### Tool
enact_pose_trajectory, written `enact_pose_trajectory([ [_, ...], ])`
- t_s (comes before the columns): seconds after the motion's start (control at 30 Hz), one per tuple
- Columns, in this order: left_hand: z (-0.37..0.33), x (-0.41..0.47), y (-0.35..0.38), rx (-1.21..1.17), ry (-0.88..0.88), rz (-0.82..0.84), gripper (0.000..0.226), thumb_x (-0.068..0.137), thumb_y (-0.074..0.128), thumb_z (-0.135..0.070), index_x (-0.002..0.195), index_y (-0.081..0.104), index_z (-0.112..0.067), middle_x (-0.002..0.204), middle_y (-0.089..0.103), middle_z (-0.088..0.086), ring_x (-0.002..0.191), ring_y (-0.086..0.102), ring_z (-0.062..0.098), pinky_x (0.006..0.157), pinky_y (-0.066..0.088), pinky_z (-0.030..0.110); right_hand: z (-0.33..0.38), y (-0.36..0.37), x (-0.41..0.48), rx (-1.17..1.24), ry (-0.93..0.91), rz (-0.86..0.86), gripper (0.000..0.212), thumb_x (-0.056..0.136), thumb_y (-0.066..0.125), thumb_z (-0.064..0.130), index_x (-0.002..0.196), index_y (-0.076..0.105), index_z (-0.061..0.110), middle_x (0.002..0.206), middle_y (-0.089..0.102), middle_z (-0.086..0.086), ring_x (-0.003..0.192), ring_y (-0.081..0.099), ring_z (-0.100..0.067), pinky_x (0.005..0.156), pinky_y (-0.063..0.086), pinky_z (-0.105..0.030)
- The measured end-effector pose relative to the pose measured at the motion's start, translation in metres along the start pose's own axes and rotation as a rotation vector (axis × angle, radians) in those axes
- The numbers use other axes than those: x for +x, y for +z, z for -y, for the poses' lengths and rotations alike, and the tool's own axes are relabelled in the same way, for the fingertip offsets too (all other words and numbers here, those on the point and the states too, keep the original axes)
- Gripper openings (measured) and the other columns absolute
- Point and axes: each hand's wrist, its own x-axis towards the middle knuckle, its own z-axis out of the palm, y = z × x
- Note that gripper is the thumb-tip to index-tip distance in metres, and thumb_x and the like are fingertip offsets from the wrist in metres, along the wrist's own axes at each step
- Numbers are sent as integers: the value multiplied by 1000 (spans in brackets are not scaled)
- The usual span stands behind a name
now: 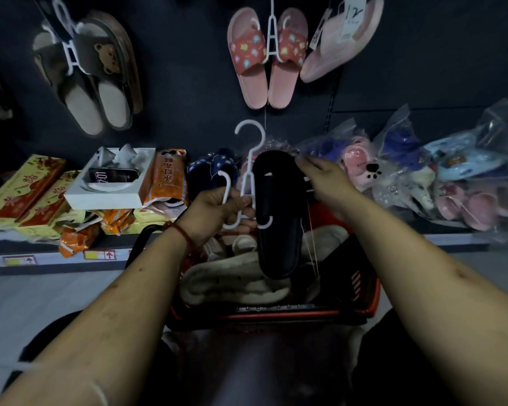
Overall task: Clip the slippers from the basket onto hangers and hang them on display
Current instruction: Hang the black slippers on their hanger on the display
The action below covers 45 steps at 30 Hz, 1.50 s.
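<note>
head view: left hand (217,206) curled around the white hanger (248,177), gripping it; right hand (324,178) grasps the toe of the black slipper (277,212), held against the hanger above the red basket (367,291)

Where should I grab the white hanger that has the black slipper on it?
Grip the white hanger by its bare lower stem, coming from the left. The black slipper hangs over its right arm and blocks that side, and the hook on top has to stay free for the display. The left hand grips it just there.
</note>
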Motion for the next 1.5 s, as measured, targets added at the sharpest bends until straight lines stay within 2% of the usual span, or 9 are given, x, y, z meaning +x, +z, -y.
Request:
enact_pose_trajectory([
  [0.13, -2, 3, 4, 59, 62, -17, 13, 95, 60, -7, 86, 63, 2, 75, 70, 11, 58, 64, 16, 56, 54, 25, -23, -35, -6, -304, 104, -36, 20, 98, 51, -3, 98, 67, 9, 75, 64, -9, 55, 60, -19, 54, 49, -25],
  [0.23, -3, 6, 6, 73, 106, -11, 13, 95, 59, -7, 88, 64, 2, 70, 72, 4, 58, 63, 14, 58, 51, 22, -40, -59, -19, -797, 228, 227, 39, 84, 55, -17, 115, 69, 2, 100, 72, -17, 88, 69, -33, 71, 54, -27],
  [0.37, -4, 8, 12, 57, 139, -10, 15, 96, 56, -4, 84, 61, 3, 65, 71, 1, 50, 62, 6, 49, 48, 16, -48, -64, -49, -1290, 376, 619, 57, 85, 61, 4, 139, 56, 21, 137, 59, -4, 121, 59, -24, 82, 47, -18],
  [0.53, -7, 5, 12, 25, 147, -21, 17, 97, 54, -4, 82, 61, -2, 67, 72, 1, 54, 67, 9, 51, 52, 18, -69, -64, -64, -1683, 262, 830, 73, 81, 56, 30, 152, 37, 33, 161, 32, -7, 148, 30, -28, 122, 25, -39],
  [0.67, -9, 1, 10, -23, 138, 3, 15, 98, 54, -7, 85, 60, -3, 71, 71, 5, 59, 70, 16, 54, 56, 24, -77, -62, -69, -1870, 85, 804, 54, 96, 53, 29, 149, 43, 31, 158, 40, -6, 144, 38, -28, 119, 29, -40],
  [0.87, -11, 3, 2, -73, 137, -10, 13, 93, 59, -20, 93, 63, -7, 80, 72, 5, 69, 71, 20, 60, 58, 28, -37, -72, -50, -1514, 27, 280, 49, 91, 65, 35, 138, 53, 33, 130, 64, -10, 117, 62, -32, 91, 47, -34],
  [1.07, -19, 1, -5, -204, 183, -50, 17, 96, 55, -21, 100, 58, -6, 81, 69, 3, 66, 64, 15, 58, 53, 23, -30, -74, -33, -817, 192, -124, 26, 89, 72, 21, 107, 66, 3, 103, 69, -17, 92, 64, -29, 76, 46, -31],
  [1.23, -23, -4, -3, -266, 219, -26, 16, 94, 56, -23, 92, 61, -8, 82, 69, 4, 68, 62, 17, 64, 53, 25, -38, -47, -32, -371, 326, -219, 16, 94, 62, 7, 106, 69, -1, 96, 71, -18, 73, 64, -24, 63, 52, -22],
  [1.5, -37, -14, 1, -422, 243, 37, 24, 100, 48, -16, 84, 66, -15, 78, 68, 3, 66, 63, 16, 64, 55, 27, -46, 4, -30, -17, 414, -2, 31, 87, 60, -7, 115, 68, 3, 102, 74, -21, 91, 73, -38, 85, 59, -53],
])
